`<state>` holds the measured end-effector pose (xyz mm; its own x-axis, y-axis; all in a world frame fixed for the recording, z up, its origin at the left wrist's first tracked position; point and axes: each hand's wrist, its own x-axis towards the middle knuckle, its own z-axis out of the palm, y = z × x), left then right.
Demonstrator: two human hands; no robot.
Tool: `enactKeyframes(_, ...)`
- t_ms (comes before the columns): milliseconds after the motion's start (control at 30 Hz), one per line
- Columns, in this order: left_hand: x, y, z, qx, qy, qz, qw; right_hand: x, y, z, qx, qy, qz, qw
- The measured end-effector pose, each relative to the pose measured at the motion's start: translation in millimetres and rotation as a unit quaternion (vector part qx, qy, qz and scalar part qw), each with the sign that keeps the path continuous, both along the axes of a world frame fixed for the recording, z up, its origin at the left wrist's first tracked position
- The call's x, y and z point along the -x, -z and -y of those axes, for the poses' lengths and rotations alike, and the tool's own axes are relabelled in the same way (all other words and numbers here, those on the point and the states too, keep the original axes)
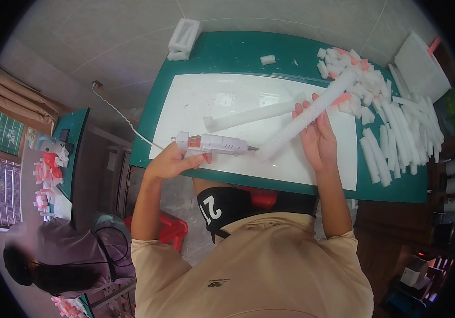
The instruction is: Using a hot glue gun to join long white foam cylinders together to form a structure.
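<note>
White foam rod (312, 114) held slantwise over the white board (195, 100), lower end meeting the nozzle of the white hot-glue gun (214, 143), upper end reaching toward the heap of foam offcuts (352, 74) at the far right. Right hand (317, 135) cupped under the rod's middle, fingers (312, 100) curled over its upper side, closed on it but not hard. Left hand (171, 161) wrapped shut around the gun's grip, nozzle level and pointing right. Second foam rod (254, 115) lying loose on the board, just behind the held one. Probably the risky bit: hot tip pressed too long into soft foam, melting a pit instead of laying a bead; or glue stringing onto the fingers so near the seam. Also a long rod gripped only mid-length, likely to sag or swing and smear the joint. Power cord (118, 114) trailing off the left edge of the green bench (227, 53), a possible snag tugging the gun off line. Cut foam sticks (397, 138) ranked along the right, a foam block (184, 38) at the far edge, easily swept off by an elbow. Another person (58, 254) seated lower left, well apart.
</note>
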<state>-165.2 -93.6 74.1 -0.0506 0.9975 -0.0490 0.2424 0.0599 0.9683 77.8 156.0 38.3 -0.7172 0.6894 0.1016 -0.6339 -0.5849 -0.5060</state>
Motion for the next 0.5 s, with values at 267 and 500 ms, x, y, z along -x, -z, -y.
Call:
enactKeyframes(267, 10, 9, 26, -0.107, -0.183, -0.015, 0.977, -33, -25, -45, -0.055, 0.088, -0.022, 0.994)
enactKeyframes(500, 54, 34, 53, -0.179, -0.393, -0.071, 0.899, -57, -67, -79, -0.208, 0.189, 0.05, 0.958)
